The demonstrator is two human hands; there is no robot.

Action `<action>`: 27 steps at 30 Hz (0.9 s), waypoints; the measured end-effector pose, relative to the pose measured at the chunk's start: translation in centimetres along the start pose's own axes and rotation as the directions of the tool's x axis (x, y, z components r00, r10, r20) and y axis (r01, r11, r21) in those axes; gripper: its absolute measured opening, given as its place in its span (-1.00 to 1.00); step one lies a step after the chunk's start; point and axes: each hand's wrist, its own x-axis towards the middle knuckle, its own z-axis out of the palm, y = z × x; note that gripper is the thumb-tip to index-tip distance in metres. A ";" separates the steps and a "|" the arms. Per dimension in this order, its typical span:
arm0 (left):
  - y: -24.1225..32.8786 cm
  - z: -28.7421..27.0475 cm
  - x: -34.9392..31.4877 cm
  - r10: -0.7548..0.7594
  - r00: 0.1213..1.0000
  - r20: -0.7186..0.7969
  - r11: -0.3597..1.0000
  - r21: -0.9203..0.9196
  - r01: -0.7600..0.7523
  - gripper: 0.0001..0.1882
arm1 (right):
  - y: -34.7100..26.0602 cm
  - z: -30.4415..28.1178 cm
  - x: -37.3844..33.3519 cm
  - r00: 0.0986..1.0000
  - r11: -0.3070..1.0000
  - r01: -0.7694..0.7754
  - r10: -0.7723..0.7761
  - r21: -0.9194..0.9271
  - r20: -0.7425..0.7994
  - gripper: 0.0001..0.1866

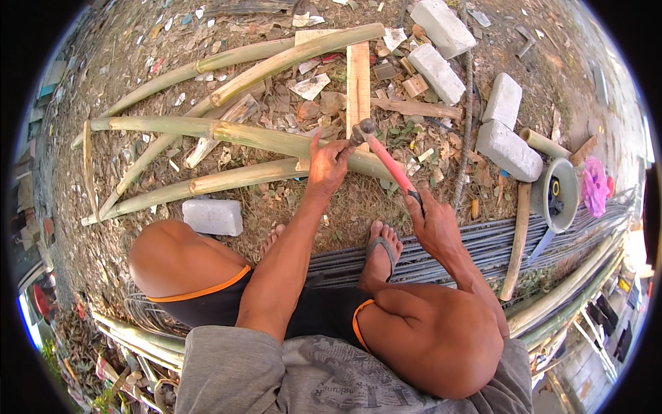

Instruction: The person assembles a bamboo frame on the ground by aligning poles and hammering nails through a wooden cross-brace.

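My right hand (436, 224) is wrapped round the black grip of a hammer (388, 160) with a red handle. The hammer's dark metal head is beside the fingertips of my left hand (328, 165), over a bamboo pole (265, 136). My left thumb and fingers are pinched together at the pole; anything between them is too small or hidden to make out. Under this pole lies a second bamboo pole (231, 175), nearer to me. A flat wooden board (358, 86) runs away from me from the spot under the hammer head.
More bamboo poles (296, 58) lie crossed at the far left. White concrete blocks (509, 148) rest at the right, and another block (212, 217) is by my left knee. A grey bucket (562, 196), a pink plastic bag (594, 186) and long steel bars (476, 248) are at the right.
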 end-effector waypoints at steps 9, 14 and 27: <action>0.1 0.4 0.2 0.010 1.000 0.005 1.000 -0.026 -0.010 -0.87 | 0.3 0.0 -0.4 0.999 0.998 0.010 -0.013 -0.068 -0.050 -0.70; -1.4 0.5 -0.5 0.019 0.999 -0.036 1.000 0.012 -0.019 -0.85 | -1.8 -1.2 -0.1 0.999 0.999 0.011 -0.009 0.042 -0.050 -0.65; 1.0 -2.4 1.8 -0.012 0.993 -0.115 0.998 -0.065 0.004 -0.79 | -5.6 -6.3 -1.0 0.980 0.992 0.054 -0.031 0.113 -0.195 -0.67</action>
